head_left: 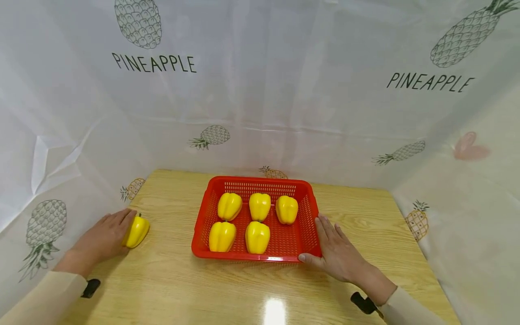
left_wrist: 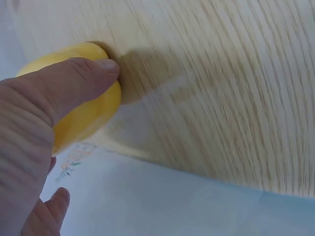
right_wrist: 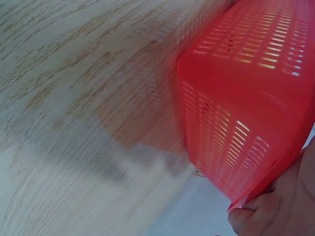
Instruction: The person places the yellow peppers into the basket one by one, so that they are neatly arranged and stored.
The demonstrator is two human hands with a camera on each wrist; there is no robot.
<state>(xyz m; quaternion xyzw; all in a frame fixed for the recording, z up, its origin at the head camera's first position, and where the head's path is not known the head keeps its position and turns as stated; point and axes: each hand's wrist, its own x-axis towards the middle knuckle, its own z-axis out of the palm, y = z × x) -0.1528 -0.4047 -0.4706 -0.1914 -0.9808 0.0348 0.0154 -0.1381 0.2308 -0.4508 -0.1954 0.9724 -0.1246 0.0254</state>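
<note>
At the left side of the table, my left hand [head_left: 107,235] grips a yellow bell pepper [head_left: 138,231], its dark stem pointing away from me. The left wrist view shows the thumb laid along this pepper [left_wrist: 91,115], with the pepper low over the wood. A red plastic basket [head_left: 252,256] with slotted walls stands mid-table, holding several yellow bell peppers [head_left: 257,237] in two rows. My right hand [head_left: 339,253] rests against the basket's right side, fingers extended along the rim and thumb at the near corner. In the right wrist view, fingertips touch the basket's rim [right_wrist: 288,169].
The light wooden table [head_left: 170,289] runs beneath everything. White sheeting [head_left: 260,90] printed with pineapples hangs behind the table and along both sides, close to the left hand. Inside the basket, bare red floor shows at the near right.
</note>
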